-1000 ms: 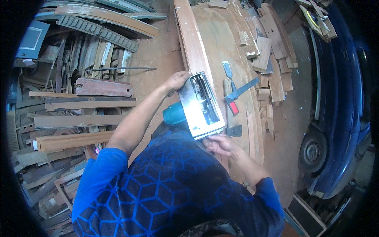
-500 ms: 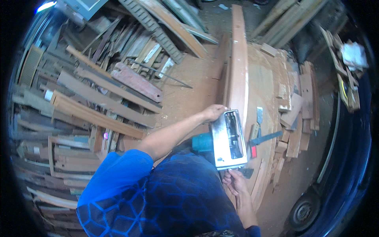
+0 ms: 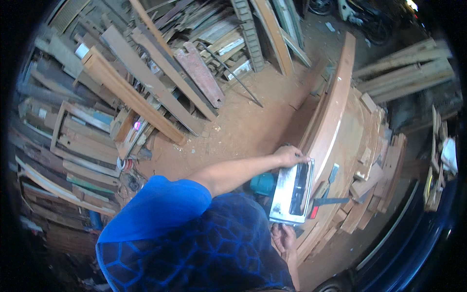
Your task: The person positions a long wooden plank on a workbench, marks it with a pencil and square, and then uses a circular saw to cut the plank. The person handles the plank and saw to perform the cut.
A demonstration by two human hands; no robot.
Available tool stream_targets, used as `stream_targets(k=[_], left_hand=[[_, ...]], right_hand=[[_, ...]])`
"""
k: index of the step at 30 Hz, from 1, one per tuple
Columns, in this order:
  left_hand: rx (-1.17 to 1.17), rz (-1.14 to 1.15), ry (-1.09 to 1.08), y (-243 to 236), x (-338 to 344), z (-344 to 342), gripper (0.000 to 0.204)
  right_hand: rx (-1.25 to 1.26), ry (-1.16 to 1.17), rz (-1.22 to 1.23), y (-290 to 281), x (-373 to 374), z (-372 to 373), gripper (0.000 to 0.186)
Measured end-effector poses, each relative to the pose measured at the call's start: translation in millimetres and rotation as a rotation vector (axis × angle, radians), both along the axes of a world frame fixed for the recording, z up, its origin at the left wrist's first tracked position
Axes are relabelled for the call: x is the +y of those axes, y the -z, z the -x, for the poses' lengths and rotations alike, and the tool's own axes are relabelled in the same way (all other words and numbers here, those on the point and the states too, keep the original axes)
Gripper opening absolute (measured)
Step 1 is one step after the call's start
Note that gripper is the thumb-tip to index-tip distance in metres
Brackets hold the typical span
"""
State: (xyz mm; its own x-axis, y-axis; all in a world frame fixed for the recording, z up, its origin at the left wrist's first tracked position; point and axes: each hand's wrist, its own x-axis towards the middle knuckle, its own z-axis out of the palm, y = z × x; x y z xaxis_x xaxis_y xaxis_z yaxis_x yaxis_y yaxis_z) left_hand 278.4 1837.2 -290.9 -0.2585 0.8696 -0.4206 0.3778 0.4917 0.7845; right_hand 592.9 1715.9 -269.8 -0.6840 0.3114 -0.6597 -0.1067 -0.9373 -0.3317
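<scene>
I hold a teal electric hand planer (image 3: pixel 291 191) turned so its shiny metal sole faces up. My left hand (image 3: pixel 290 155) grips its far front end, beside a long reddish wooden plank (image 3: pixel 332 106) that stands on edge along a workbench. My right hand (image 3: pixel 284 239) holds the planer's near end from below, partly hidden by my blue shirt. A metal try square with a blue and red handle (image 3: pixel 325 200) lies on the bench just right of the planer.
Short wood offcuts (image 3: pixel 373 160) are heaped on the bench's right side. Piles of planks and frames (image 3: pixel 104 104) cover the ground at left, with sawdust floor (image 3: pixel 243 121) between. A dark blue vehicle body (image 3: pixel 413 233) curves along the lower right.
The view has swung, so the bench and planer now sit further right and lower. Both hands keep hold of the upturned planer; the left hand stays at its far end.
</scene>
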Motion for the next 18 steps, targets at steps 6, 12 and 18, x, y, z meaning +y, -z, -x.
stream_targets(k=[6,12,18], left_hand=[[0.009,-0.185,-0.011,5,-25,-5,0.059],[-0.101,-0.078,-0.145,4,-33,2,0.066],[-0.119,-0.128,-0.019,14,-15,-31,0.072]], right_hand=[[-0.212,-0.398,-0.165,7,6,-14,0.019],[0.114,-0.166,-0.113,-29,26,-28,0.042],[-0.116,-0.053,-0.159,-43,16,-38,0.048]])
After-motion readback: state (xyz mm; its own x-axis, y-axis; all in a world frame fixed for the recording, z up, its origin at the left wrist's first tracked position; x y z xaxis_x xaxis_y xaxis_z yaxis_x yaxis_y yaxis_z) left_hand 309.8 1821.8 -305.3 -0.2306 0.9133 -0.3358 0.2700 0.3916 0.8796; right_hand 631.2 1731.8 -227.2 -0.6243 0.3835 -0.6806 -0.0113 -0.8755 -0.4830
